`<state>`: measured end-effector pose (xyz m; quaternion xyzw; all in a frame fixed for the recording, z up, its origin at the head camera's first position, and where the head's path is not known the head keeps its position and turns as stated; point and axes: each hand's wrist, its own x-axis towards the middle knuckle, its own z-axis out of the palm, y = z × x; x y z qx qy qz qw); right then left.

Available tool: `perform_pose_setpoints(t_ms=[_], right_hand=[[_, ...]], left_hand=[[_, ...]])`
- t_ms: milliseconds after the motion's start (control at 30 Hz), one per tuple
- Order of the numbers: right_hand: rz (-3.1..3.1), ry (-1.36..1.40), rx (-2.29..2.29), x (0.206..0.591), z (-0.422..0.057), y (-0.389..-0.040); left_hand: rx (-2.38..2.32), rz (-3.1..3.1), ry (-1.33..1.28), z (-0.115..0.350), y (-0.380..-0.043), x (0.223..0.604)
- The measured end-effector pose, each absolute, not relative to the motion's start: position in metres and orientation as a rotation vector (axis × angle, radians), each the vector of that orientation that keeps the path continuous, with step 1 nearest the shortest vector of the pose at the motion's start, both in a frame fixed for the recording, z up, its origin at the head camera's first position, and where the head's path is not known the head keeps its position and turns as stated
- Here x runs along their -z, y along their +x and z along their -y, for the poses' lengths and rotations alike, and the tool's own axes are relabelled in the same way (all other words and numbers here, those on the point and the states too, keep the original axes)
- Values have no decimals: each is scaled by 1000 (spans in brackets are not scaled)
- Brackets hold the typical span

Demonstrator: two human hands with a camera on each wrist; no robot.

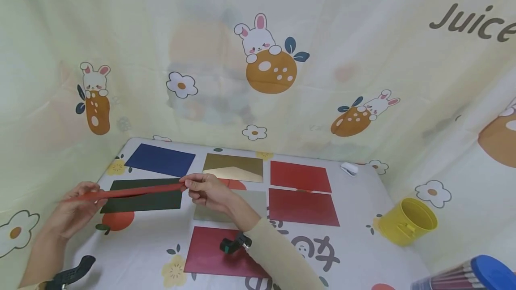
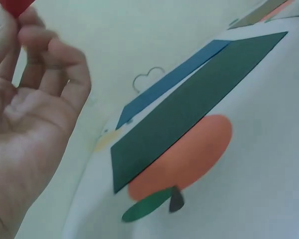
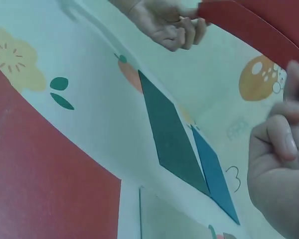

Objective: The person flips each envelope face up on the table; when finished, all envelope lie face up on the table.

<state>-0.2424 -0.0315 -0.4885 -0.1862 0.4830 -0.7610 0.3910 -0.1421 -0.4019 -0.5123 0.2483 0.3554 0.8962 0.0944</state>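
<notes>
Both hands hold a red envelope (image 1: 141,190) up over the left part of the table, seen nearly edge-on in the head view. My left hand (image 1: 74,209) pinches its left end between thumb and fingers. At the other end, the right hand (image 1: 211,193) pinches a corner. In the right wrist view the envelope (image 3: 259,27) shows two layers with a curved gap between them. Below it lies a dark green rectangle (image 1: 141,204), with a dark blue one (image 1: 161,159) behind. A pale grey-green rectangle (image 1: 254,202) is partly hidden under the right hand.
Further flat pieces lie about: gold (image 1: 234,162), red (image 1: 300,176), dark red (image 1: 304,207), and crimson (image 1: 209,249) under the right forearm. At right stand a yellow bucket (image 1: 397,223) and a blue-lidded container (image 1: 489,272). A white stapler (image 1: 349,169) is at the back.
</notes>
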Motion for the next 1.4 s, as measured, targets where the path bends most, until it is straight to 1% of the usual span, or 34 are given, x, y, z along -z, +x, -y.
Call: perform_pose_setpoints(t_ms=[133, 267, 400, 533, 600, 767, 900, 1033, 1200, 1400], right_hand=[[-1292, -429, 1998, 487, 32, -243], [-1506, -425, 2024, 491, 30, -244], [-1781, -413, 2029, 492, 30, -246], [-1903, -433, 2042, 493, 30, -248], [-1914, -458, 2039, 494, 30, -249], [-1995, -575, 1869, 498, 28, -250], [-1961, -681, 1664, 502, 26, -249], [-1838, -697, 1541, 505, 24, -248], [-1760, -657, 1481, 507, 26, -245], [-1768, -685, 1453, 510, 29, -241]], left_hand=[[-2685, -1353, 658, 394, -146, 511], [-2619, -1724, 476, 390, -145, 510], [-2544, -1940, 298, 386, -145, 507], [-2540, -1995, 258, 382, -146, 506], [-2574, -1972, 278, 382, -146, 506], [-2586, -1985, 240, 388, -147, 506], [-2121, -2396, 154, 401, -144, 501], [-1641, -2626, 197, 413, -144, 491], [-1448, -2587, 157, 416, -149, 483], [-1297, -2546, 92, 416, -150, 484]])
